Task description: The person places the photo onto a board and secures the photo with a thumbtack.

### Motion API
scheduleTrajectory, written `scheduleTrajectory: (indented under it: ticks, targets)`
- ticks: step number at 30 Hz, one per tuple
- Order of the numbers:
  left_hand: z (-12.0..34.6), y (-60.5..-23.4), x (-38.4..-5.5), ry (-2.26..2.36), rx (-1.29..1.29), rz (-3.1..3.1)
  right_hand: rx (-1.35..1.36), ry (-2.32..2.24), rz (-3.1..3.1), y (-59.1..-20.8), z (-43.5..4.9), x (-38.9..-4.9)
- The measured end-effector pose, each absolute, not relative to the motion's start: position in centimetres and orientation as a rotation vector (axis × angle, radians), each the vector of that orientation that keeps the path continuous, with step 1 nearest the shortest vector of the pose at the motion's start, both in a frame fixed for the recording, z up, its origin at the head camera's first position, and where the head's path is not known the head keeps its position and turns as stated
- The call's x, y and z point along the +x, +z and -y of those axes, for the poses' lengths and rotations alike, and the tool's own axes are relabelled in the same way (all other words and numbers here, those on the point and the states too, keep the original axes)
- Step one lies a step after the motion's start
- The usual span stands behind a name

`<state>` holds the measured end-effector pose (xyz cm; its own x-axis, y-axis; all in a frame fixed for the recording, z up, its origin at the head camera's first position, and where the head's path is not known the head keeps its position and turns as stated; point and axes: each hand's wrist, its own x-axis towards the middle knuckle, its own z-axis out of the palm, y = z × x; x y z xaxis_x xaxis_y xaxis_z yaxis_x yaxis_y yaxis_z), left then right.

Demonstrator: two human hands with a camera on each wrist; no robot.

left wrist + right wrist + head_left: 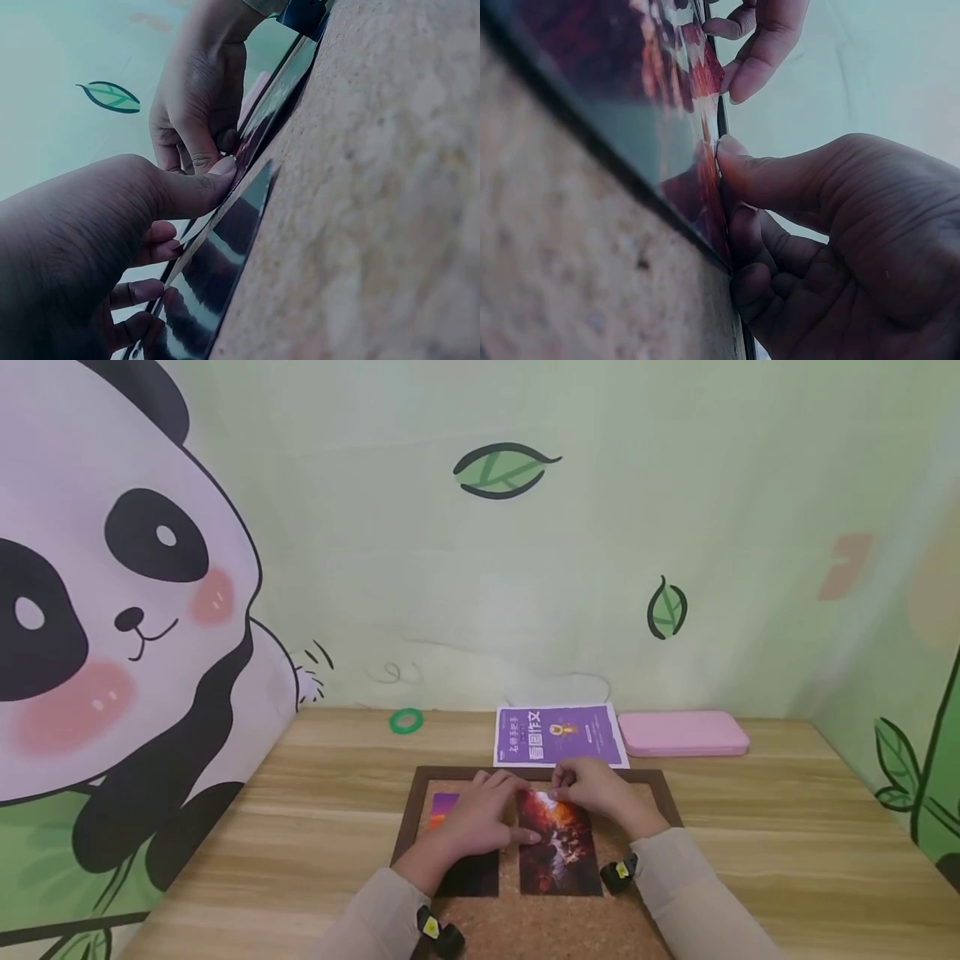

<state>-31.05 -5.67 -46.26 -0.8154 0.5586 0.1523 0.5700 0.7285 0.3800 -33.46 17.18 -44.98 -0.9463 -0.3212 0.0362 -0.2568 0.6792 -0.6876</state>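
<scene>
A framed cork board (555, 931) lies on the table with two glossy prints on it. My left hand (483, 814) reaches across the purple-and-orange print (468, 877); its fingers are spread, and the thumb touches the red fiery print (558, 852). Along that print's top edge, my right hand (596, 789) has its thumb and curled fingers drawn together. A tiny pale piece (721, 144) shows at the right thumb's tip in the right wrist view, too small to identify. In the left wrist view, both hands meet near the upper edge of the board.
Behind the board lies a purple-and-white booklet (558, 735), with a pink case (682, 733) to its right. A green tape ring (406, 721) sits further left. The wooden table (262, 860) ends at a wall (375, 568) painted with a panda and leaves.
</scene>
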Motion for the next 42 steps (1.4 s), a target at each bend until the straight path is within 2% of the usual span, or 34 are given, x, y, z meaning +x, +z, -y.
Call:
scheduleTrajectory:
  ticks: [19, 32, 42]
  targets:
    - [5.9, -45.9, -31.4, -0.644, -0.947, 2.901, -0.438, -1.006, -2.904, -44.3, -16.4, -33.6]
    - [5.9, -45.5, -31.2, -0.615, -0.965, 2.897, -0.498, -1.116, -2.829, -44.6, -17.4, -34.0]
    - [7.1, -44.4, -31.2, -0.723, -0.939, 2.868, -0.635, -1.096, -2.823, -42.7, -18.8, -33.2]
